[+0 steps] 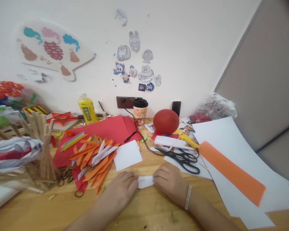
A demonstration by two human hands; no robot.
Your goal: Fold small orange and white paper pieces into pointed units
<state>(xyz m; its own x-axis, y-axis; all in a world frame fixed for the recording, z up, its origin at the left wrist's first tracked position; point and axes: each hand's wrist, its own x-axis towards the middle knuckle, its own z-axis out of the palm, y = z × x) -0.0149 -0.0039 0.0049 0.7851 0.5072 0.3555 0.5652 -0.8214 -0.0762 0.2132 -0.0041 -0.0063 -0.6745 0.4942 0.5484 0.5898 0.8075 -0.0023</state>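
Observation:
A small folded white paper [145, 182] lies low over the wooden table [144, 211], between my two hands. My left hand [126, 185] has its fingers closed on the paper's left end. At the right end my right hand [170, 179] grips it too, with a bracelet on that wrist. Just beyond my left hand is a flat white sheet [128, 155]. Folded orange and white paper strips [96, 157] are piled to the left of it. Black scissors [183, 158] lie behind my right hand.
Behind stand a yellow bottle [87, 109], a lidded cup [140, 114] and a red balloon [166, 121]. Large white sheets [221, 138] with an orange strip [232, 173] cover the right. Wooden sticks [44, 144] stand at left.

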